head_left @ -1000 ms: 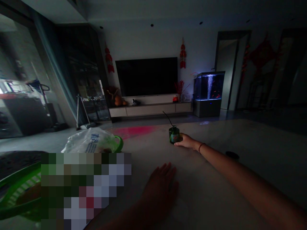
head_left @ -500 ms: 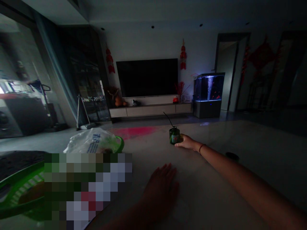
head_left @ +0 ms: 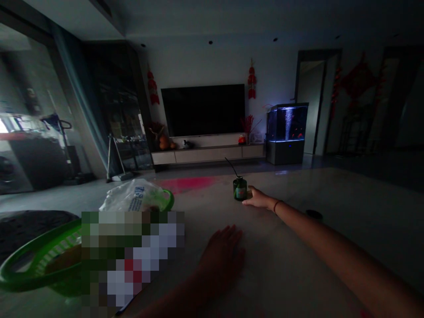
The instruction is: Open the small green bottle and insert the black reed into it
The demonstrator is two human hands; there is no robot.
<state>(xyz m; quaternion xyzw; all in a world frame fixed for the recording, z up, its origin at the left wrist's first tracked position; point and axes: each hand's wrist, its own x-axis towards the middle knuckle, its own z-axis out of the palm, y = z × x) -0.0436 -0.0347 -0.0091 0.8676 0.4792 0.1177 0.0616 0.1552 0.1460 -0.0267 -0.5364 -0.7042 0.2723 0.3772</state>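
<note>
A small dark green glass bottle (head_left: 240, 189) with a pale label stands upright on the table (head_left: 281, 247). One thin black stick (head_left: 231, 167) leans out of its neck to the left. My right hand (head_left: 258, 197) reaches far forward and is closed on the bottle's right side; some of its fingers are hidden behind the glass. Nearer to me, my left hand (head_left: 225, 251) lies flat on the tabletop, palm down, fingers stretched out and holding nothing. It is dim and slightly blurred.
A green plastic basket (head_left: 43, 282) with a white plastic bag (head_left: 129, 196) stands on the left, partly hidden by a pixelated patch. A dark round object (head_left: 314, 215) lies right of my forearm. Beyond the table are a television (head_left: 203, 110) and a lit aquarium (head_left: 287, 123).
The view has shifted slightly, so the basket and bag appear a little farther right. Both hands and the bottle stay practically where they were on the table.
</note>
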